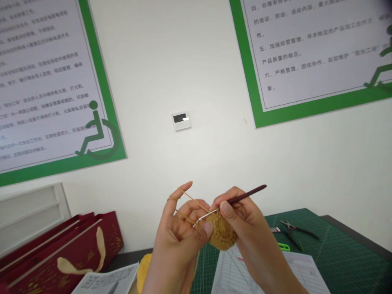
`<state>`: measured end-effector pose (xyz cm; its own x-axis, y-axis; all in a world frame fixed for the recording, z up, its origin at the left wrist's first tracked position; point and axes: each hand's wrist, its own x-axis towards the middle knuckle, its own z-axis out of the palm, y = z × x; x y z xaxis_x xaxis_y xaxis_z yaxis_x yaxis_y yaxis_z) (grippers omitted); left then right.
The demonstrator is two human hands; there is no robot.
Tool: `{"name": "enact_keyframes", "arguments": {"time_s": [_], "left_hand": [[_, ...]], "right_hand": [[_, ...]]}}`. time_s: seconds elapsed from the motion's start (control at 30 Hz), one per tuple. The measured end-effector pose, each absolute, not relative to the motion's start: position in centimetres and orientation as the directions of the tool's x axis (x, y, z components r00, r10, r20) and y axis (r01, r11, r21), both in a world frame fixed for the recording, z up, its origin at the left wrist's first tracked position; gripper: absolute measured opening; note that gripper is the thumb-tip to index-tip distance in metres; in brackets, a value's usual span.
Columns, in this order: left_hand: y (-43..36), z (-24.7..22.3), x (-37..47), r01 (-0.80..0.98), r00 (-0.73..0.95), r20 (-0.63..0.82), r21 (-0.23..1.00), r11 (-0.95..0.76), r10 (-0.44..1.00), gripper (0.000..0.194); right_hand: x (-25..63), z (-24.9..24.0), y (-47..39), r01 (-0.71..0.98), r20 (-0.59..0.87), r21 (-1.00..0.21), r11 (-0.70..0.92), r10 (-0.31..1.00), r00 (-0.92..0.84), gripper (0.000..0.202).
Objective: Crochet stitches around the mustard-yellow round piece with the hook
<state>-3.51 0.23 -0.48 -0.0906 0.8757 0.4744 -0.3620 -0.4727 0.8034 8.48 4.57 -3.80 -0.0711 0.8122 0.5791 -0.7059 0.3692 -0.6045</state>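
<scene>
My left hand [186,232] pinches the edge of a mustard-yellow crochet piece [225,232] between thumb and fingers. Its index finger is raised, with yellow yarn [192,198] wrapped around it and running down to the work. In my right hand [241,216] is a crochet hook [248,193] with a dark handle, gripped between thumb and fingers. The hook's silver shaft crosses the top of the piece, its tip near my left thumb. The crochet piece looks rounded, and my right hand covers part of its right side.
Below lies a green cutting mat [306,253] with pliers [300,229] and a printed sheet [301,265]. Dark red gift bags [82,249] stand at the left, beside a paper [113,281] and a yellow item [143,267]. Behind is a white wall with green-framed posters [251,98].
</scene>
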Motion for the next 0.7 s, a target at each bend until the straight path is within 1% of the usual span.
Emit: {"name": "enact_keyframes", "arguments": {"time_s": [0.23,0.4,0.47,0.6,0.67,0.7], "left_hand": [[0.0,-0.9,-4.2,-0.345,-0.108,0.488,0.799,-0.493,0.866,0.076],[-0.1,-0.9,-4.4,-0.348,-0.122,0.476,0.801,-0.487,0.871,0.078],[-0.4,-0.7,-4.3,-0.36,-0.131,0.471,0.797,-0.485,0.872,0.076],[-1.1,-0.6,-4.1,-0.411,-0.163,0.452,0.777,-0.477,0.877,0.06],[-1.1,-0.6,-4.1,-0.447,-0.21,0.449,0.746,-0.494,0.868,0.043],[-1.0,-0.5,-4.1,-0.467,-0.217,0.45,0.731,-0.497,0.866,0.032]], "right_hand": [[8.5,-4.1,4.8,-0.719,0.569,-0.631,0.29,0.804,-0.175,0.025],[8.8,-4.3,4.6,-0.728,0.57,-0.624,0.284,0.803,-0.175,0.022],[8.9,-4.2,4.4,-0.725,0.569,-0.627,0.284,0.803,-0.177,0.02],[8.9,-4.0,4.0,-0.732,0.558,-0.631,0.259,0.806,-0.196,0.023],[8.8,-3.9,3.9,-0.742,0.548,-0.629,0.231,0.809,-0.212,0.025],[8.8,-3.9,3.9,-0.748,0.542,-0.628,0.214,0.811,-0.222,0.026]]}}
